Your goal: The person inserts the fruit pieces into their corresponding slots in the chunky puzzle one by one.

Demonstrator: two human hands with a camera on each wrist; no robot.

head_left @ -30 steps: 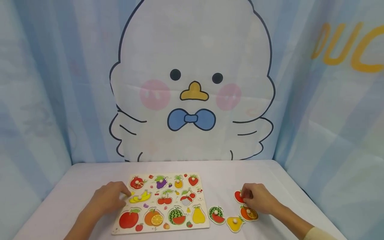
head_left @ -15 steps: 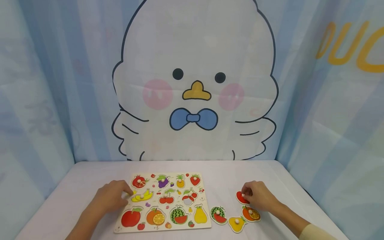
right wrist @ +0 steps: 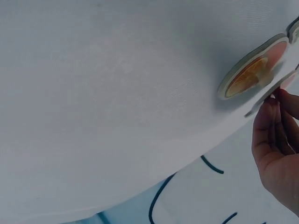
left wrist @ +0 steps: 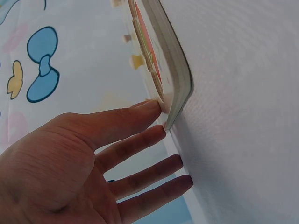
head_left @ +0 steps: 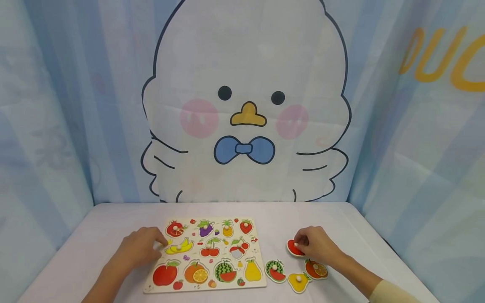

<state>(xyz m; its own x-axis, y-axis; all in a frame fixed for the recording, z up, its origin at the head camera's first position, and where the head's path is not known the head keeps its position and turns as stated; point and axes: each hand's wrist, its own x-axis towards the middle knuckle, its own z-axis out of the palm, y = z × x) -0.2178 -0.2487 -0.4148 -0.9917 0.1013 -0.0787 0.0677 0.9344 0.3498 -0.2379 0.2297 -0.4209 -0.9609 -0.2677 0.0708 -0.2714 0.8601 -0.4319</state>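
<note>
A wooden fruit puzzle board [head_left: 151, 288] lies on the table, with knobbed pieces in its upper rows. My left hand [head_left: 138, 249] rests at the board's left edge. In the left wrist view, my left hand's [left wrist: 88, 158] thumb and index finger touch the board's edge [left wrist: 180, 79], fingers mostly straight. To the right of the board, my right hand [head_left: 322, 246] pinches the knob of a red apple puzzle piece [head_left: 292, 248], partly hidden by the fingers. The right wrist view shows my right hand [right wrist: 282, 149] holding that piece [right wrist: 261, 100] tilted, just off the table.
Loose knobbed pieces lie right of the board: a watermelon [head_left: 275, 271], a pear [head_left: 298, 282] and an orange [head_left: 316, 269]. Bottom-row pictures of apple, orange, watermelon and pear show without knobs. A striped curtain with a duck print [head_left: 246, 176] stands behind the table.
My right hand has moved left with the apple piece, away from above the orange piece. My left hand has stayed at the board's edge. The head view shifted slightly earlier.
</note>
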